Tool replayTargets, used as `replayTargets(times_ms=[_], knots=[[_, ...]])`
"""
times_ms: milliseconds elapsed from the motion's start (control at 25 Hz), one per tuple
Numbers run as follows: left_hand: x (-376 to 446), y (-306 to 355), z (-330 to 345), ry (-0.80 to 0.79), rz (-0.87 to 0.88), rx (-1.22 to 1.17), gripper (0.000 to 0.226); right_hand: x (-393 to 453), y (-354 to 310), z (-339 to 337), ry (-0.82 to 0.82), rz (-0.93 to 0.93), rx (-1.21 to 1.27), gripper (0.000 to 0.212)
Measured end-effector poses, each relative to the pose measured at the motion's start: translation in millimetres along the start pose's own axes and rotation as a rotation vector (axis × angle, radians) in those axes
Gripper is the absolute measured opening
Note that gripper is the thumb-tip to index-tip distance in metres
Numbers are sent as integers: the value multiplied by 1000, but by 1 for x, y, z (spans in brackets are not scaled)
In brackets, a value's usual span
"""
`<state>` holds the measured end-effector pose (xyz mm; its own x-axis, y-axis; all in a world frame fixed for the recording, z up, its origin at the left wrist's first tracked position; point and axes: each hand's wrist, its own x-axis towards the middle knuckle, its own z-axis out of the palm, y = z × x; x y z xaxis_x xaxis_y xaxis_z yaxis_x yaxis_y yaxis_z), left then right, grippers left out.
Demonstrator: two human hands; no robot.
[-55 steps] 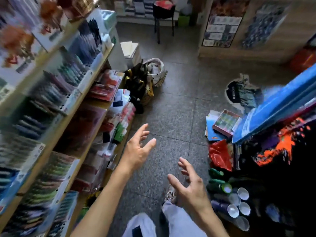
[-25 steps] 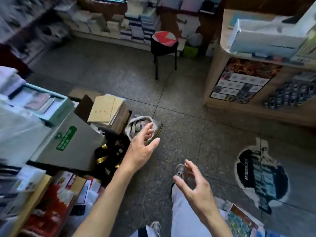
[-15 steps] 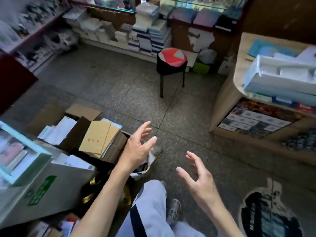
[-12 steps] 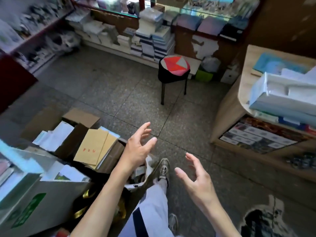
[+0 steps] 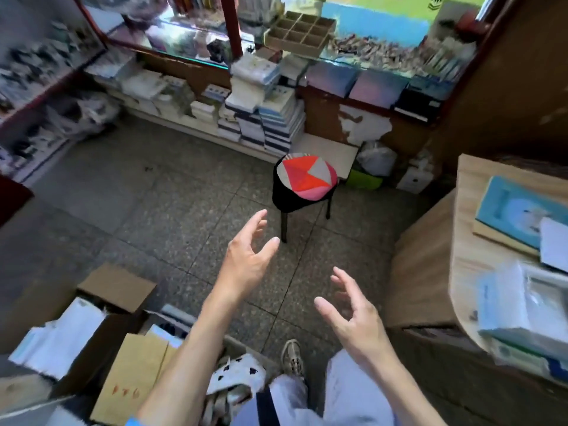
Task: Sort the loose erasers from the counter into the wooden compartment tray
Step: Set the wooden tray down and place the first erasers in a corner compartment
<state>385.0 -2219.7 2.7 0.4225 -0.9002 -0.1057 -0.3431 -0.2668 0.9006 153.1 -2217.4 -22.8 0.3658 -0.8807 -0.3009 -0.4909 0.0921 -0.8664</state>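
Nine-celled wooden tray (image 5: 299, 33), seemingly bare.

Far tray (image 5: 299, 33): matt bare wood. Counter (image 5: 190, 53) beneath: glossy glass. Floor (image 5: 172, 210): speckled stone, matt. Near-left boxes (image 5: 116, 284): brown cardboard. Stool (image 5: 305, 176): cloth seat.

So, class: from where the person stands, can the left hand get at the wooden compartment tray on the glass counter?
Probably not yet: the left hand hovers far short of the wooden compartment tray, with the patchwork-topped stool between.
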Motion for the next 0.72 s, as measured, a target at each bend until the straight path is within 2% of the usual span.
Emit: replayTargets(times_ms=[280, 440, 600, 720], knots=[[204, 34, 37, -3, -1, -57, 49, 193, -21, -35, 9, 68, 110, 78], [334, 60, 65, -21, -54, -37, 63, 329, -49, -67, -38, 62, 130, 67], [427, 76, 62, -3, -86, -18, 63, 430, -84, -101, -42, -3, 104, 66], [497, 83, 57, 3, -108, -13, 59, 501, -111, -117, -31, 14, 114, 63]])
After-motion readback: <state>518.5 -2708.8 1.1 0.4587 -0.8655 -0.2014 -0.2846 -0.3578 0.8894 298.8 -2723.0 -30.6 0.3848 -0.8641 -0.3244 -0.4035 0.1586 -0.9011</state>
